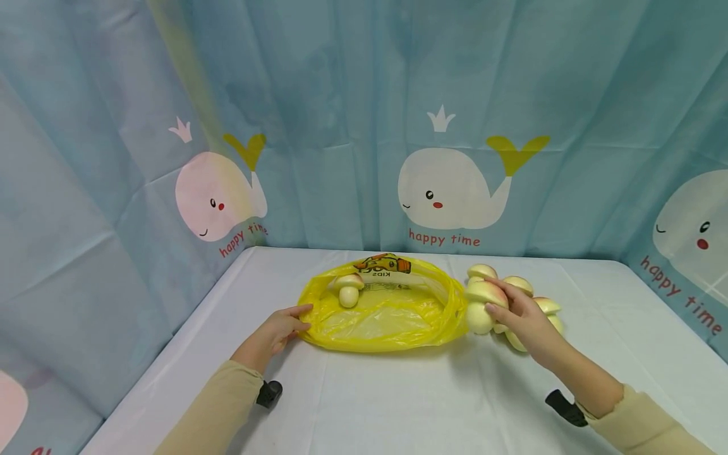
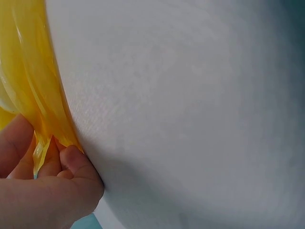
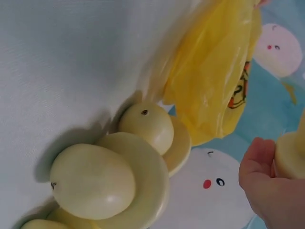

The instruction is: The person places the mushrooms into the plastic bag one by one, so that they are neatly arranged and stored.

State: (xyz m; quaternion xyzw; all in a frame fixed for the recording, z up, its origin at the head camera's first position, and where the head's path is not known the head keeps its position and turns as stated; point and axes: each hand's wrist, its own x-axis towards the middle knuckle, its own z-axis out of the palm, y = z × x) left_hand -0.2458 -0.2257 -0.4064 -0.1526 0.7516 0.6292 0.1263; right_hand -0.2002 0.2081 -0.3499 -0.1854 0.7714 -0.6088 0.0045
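Note:
A yellow plastic bag (image 1: 370, 341) lies on its side on the table with its mouth spread toward me. Inside it, at the left, sits a toy mushroom (image 1: 349, 296), pale with a reddish cap. My left hand (image 1: 279, 330) pinches the bag's left rim; the left wrist view shows the gathered plastic (image 2: 45, 90) between fingers and thumb. With my right hand (image 1: 526, 319) I grip another toy mushroom (image 1: 486, 294) by its cap, just right of the bag. Behind and beside that hand lie several more pale mushrooms (image 1: 548, 306).
The white-covered table (image 1: 398, 404) ends at a blue curtain (image 1: 341, 189) with whale prints at the back and sides. In the right wrist view, a cluster of mushrooms (image 3: 93, 181) lies close to the bag (image 3: 205, 90).

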